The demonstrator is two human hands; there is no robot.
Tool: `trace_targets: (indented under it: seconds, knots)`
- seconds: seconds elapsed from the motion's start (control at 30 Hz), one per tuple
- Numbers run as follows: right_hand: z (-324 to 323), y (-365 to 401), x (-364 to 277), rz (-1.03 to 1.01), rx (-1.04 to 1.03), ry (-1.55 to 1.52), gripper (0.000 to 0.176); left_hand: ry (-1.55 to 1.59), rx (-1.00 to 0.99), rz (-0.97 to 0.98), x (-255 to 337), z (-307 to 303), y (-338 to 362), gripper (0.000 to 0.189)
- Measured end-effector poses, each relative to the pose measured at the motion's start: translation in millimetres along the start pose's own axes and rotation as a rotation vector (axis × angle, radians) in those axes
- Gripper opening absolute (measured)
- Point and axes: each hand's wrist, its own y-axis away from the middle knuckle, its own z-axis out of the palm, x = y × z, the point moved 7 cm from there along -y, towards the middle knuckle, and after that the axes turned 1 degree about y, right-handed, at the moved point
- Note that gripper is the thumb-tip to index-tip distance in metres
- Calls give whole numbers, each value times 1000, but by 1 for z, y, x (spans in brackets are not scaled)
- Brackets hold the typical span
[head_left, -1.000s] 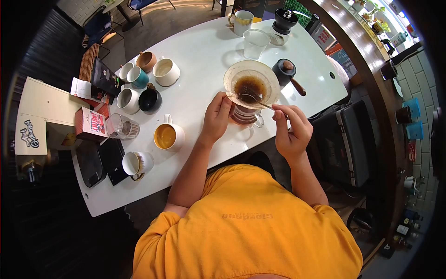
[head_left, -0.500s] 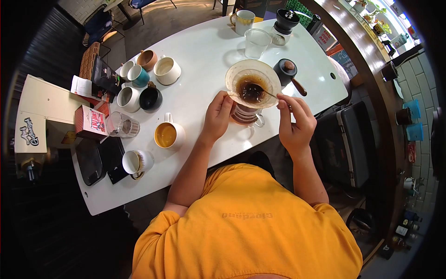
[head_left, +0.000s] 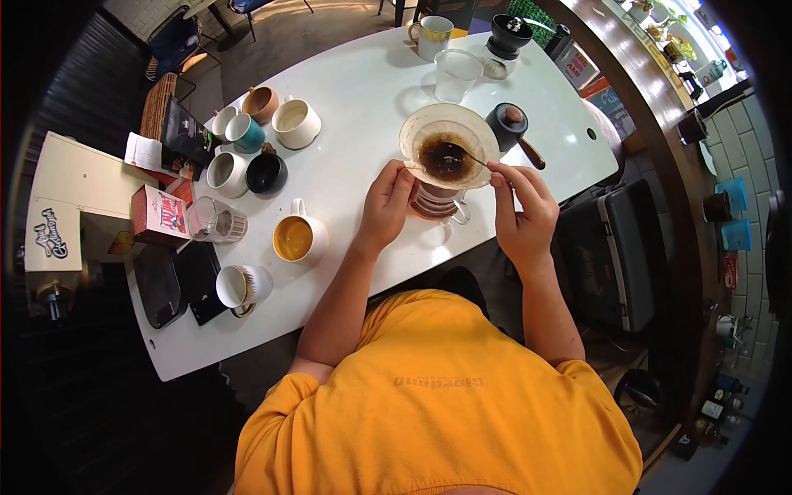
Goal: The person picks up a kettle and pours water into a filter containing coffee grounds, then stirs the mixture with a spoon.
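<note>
A coffee dripper lined with a paper filter (head_left: 425, 125) sits on a glass server (head_left: 431, 202) that has a clear handle. Wet brown coffee (head_left: 445, 161) fills the bottom of the filter. My left hand (head_left: 385, 208) is closed in a pinch at the dripper's near left edge. Between the fingertips of my right hand (head_left: 526, 219) is the handle of a thin spoon (head_left: 471, 154), which slants over the rim with its tip in the coffee. Just beyond the dripper stands a small black pot (head_left: 506, 122) with a wooden handle.
Several cups cluster at left, including a white mug (head_left: 296, 124) and a black cup (head_left: 266, 174). Nearer are a cup with yellow-brown inside (head_left: 294, 238), a ribbed glass (head_left: 218, 221) and a phone (head_left: 159, 285). A plastic cup (head_left: 458, 74) and hand grinder (head_left: 509, 37) stand behind.
The spoon has shifted slightly in the coffee, and my right hand has moved a little to the left. My left hand stays at the dripper's edge.
</note>
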Motion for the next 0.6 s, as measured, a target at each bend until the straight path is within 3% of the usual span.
trace_targets:
  seconds: [0.6]
  knots:
    - [6, 11, 4, 113, -59, -85, 10, 36, 17, -8, 3, 1, -1, 22]
